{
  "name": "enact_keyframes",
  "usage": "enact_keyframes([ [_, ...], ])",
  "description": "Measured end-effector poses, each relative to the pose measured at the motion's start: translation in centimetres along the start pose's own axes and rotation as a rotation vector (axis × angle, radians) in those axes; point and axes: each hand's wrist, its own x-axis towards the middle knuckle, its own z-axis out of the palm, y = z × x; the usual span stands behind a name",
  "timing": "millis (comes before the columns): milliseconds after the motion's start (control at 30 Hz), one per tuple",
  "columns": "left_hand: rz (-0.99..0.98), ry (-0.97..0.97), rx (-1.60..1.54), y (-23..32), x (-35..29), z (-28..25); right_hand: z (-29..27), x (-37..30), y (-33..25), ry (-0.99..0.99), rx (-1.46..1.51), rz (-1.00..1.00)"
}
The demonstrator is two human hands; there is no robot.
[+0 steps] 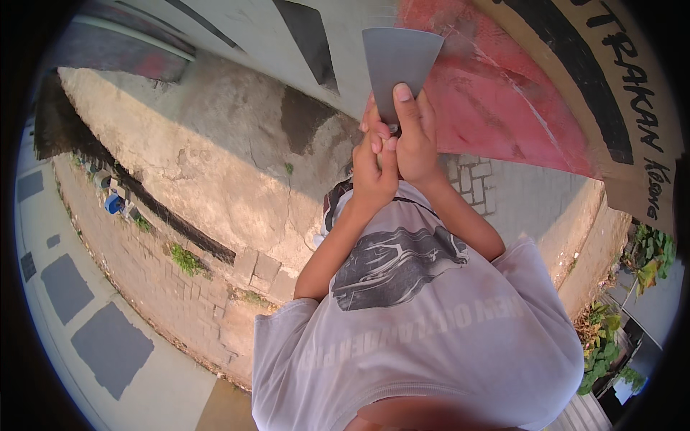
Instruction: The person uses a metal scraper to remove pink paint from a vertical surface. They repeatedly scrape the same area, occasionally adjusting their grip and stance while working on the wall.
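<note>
A grey putty knife [402, 61] with a flat, flaring blade points up and away in front of my chest. My right hand [418, 144] grips it from the right side, the thumb laid flat along the lower part of the blade. Just below and to the left, my left hand [375, 172] is closed around the lower end, its fingertips touching those of the right hand. The fingers hide most of the handle. Behind the blade stands a painted wall, pale at the left and red [496, 108] at the right.
A brown board [632, 172] with black lettering hangs at the upper right. Cracked concrete [237, 158] spreads to the left, beside a dark gutter [172, 223] and a paved lane [165, 280]. Leafy plants [600, 352] grow at the right. A blue object [113, 204] lies by the lane.
</note>
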Motion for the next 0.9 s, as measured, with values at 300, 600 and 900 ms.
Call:
enact_keyframes([
  [300,-0.279,-0.211,-0.357,-0.3,0.6,-1.1,-1.7,1.4,0.7,-0.059,-0.326,-0.036],
  [600,-0.151,-0.097,-0.202,1.4,0.4,-1.8,-0.4,1.3,0.6,-0.089,-0.111,-0.042],
  [900,-0.009,-0.121,-0.062,2.1,0.8,-2.0,0.7,1.3,0.1,-0.087,-0.09,-0.063],
])
